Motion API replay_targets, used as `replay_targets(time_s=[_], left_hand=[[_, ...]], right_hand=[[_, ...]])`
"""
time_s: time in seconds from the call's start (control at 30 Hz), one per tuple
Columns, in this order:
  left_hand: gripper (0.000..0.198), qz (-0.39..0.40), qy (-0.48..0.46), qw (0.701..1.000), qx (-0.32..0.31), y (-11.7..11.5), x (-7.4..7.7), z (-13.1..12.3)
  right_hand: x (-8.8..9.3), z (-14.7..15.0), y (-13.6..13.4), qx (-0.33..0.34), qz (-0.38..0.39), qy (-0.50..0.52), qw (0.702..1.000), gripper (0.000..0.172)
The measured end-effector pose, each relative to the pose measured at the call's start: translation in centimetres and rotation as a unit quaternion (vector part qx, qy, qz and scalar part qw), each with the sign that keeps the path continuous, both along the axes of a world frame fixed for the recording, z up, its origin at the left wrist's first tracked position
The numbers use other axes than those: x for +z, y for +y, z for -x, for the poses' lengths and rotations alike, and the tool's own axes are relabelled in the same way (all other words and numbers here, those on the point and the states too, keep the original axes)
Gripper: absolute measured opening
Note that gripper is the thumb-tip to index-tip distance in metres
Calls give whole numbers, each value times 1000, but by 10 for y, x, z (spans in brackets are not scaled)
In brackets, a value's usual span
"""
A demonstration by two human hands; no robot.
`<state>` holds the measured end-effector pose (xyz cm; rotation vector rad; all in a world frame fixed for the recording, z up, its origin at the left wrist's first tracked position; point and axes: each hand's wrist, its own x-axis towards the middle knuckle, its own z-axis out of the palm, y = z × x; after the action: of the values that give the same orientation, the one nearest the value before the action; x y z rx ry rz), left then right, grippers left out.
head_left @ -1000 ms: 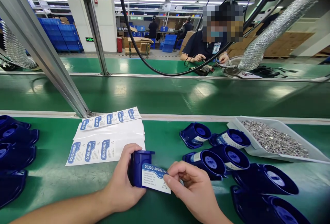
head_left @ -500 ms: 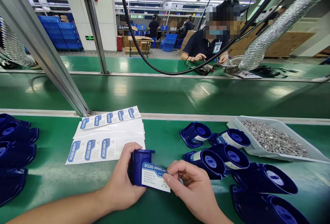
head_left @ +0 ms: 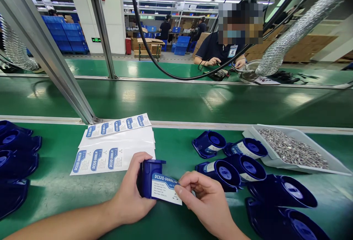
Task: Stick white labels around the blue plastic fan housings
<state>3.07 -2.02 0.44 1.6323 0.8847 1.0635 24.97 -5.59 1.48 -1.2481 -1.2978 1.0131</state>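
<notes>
My left hand (head_left: pixel 135 192) is wrapped round a dark blue plastic housing (head_left: pixel 154 167), holding it upright above the green table. A white and blue label (head_left: pixel 164 190) printed "DC52Q-5000L/H" lies with its left part against the housing's side, while its right part sticks out free. Between thumb and fingertips, my right hand (head_left: pixel 205 199) pinches the label's right edge. To the left of my hands are sheets of the same labels (head_left: pixel 113 162). Several similar blue housings (head_left: pixel 226 173) lie on the right, some with labels on their sides.
A white tray (head_left: pixel 264 155) of small metal screws stands at the right. More blue housings (head_left: pixel 18 162) line the left edge. A slanted metal post (head_left: pixel 55 52) rises at the left, and a black cable (head_left: pixel 176 78) hangs across. Beyond, a co-worker (head_left: pixel 215 50) sits at another bench.
</notes>
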Motion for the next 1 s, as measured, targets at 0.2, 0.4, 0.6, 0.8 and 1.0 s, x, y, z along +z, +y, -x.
replay_targets(time_s=[0.2, 0.4, 0.6, 0.8, 1.0], left_hand=[[79, 5, -3, 1000, -3, 0, 1, 1], [79, -1, -2, 1000, -3, 0, 2, 0], [80, 2, -5, 1000, -2, 0, 2, 0], [82, 1, -1, 1000, -2, 0, 0, 1], [82, 1, -1, 1000, -2, -1, 0, 1]], right_hand=[[-4, -2, 0, 1, -3, -5, 1000, 22], [3, 1, -1, -5, 19, -2, 1000, 23], [18, 7, -2, -27, 59, 6, 998, 23], [19, 7, -2, -31, 71, 3, 997, 24], [17, 6, -1, -27, 74, 0, 997, 25]])
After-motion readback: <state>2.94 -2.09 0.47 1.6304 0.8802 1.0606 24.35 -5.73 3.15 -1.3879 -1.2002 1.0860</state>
